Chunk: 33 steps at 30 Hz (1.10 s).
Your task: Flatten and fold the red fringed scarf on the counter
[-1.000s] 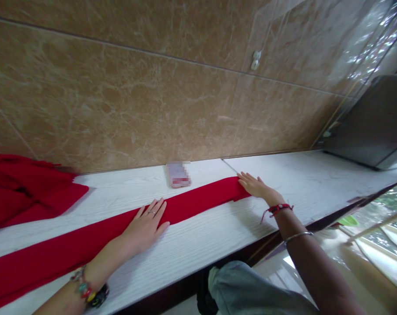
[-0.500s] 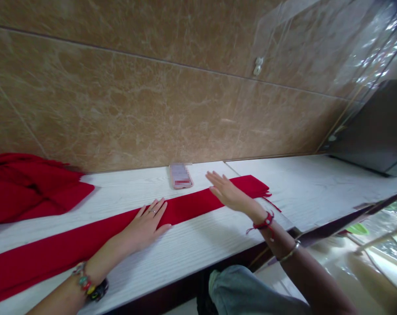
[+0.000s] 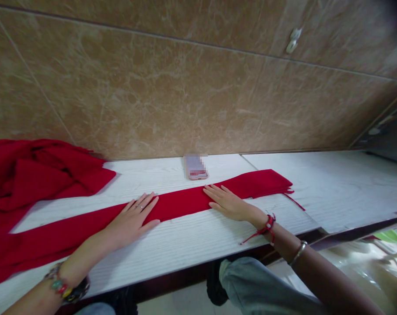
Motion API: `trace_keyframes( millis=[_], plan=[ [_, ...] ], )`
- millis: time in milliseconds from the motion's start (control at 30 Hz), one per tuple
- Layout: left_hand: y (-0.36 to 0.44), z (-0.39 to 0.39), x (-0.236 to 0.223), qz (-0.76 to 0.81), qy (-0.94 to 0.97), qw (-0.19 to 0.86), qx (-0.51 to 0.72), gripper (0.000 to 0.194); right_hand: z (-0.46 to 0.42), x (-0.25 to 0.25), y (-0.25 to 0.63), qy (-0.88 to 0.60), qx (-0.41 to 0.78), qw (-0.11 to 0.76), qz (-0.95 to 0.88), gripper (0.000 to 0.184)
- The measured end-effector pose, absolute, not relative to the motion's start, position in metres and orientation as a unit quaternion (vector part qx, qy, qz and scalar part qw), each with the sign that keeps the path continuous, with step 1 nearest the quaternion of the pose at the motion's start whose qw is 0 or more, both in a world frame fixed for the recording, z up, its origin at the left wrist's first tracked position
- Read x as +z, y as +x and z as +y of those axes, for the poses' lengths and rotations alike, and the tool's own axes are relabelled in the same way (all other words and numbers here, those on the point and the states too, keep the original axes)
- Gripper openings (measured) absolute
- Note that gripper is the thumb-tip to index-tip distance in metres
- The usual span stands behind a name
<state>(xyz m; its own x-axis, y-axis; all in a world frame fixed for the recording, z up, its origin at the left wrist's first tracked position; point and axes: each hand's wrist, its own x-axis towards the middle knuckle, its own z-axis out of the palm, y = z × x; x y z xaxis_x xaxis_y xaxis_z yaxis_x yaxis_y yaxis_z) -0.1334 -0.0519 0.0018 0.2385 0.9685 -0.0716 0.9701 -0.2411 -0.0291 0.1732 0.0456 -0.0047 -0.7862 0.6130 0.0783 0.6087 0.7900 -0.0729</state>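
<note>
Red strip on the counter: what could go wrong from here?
1. The left hand and right hand lie flat on the red strip; sliding either could ruck it.
2. The phone lies just behind the strip; a wide sweep might knock it.
3. The cord bracelet has loose ends, which could snag.

Phone (image 3: 194, 165) on white tabletop (image 3: 346, 188) near brown tiled wall (image 3: 159, 96), green object (image 3: 390, 236) lower right

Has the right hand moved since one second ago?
Yes: judged against the phone on the counter, the right hand has moved left along the red cloth, toward the left hand.
</note>
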Motion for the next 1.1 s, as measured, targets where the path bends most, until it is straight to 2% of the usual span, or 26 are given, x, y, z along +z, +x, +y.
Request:
trace_keyframes(
  millis=[233,500,733,867,1000,1100],
  plan=[
    [-0.147,-0.075,0.013,0.615,0.786,0.035,-0.050,0.065,0.048,-0.003,0.169,-0.336,0.072,0.022,-0.939,0.054],
    [-0.145,-0.075,0.014,0.671,0.739,0.039,-0.045,0.059,0.004,0.014,0.066,-0.222,0.041,0.094,-0.970,0.055],
    [-0.161,-0.083,0.018,0.676,0.729,0.083,-0.059,0.060,0.002,-0.003,0.041,-0.198,0.027,0.074,-0.977,0.052],
    [-0.182,-0.096,0.023,0.687,0.717,0.103,-0.062,0.052,0.003,-0.003,0.050,-0.210,0.023,0.063,-0.975,0.051],
    [-0.204,-0.106,0.030,0.711,0.693,0.105,-0.062,0.047,0.007,0.006,0.045,-0.205,0.040,0.016,-0.978,0.054],
    [-0.217,-0.103,0.034,0.721,0.688,0.080,-0.009,0.041,0.011,0.014,0.026,-0.209,0.052,0.008,-0.977,0.055]
  ],
)
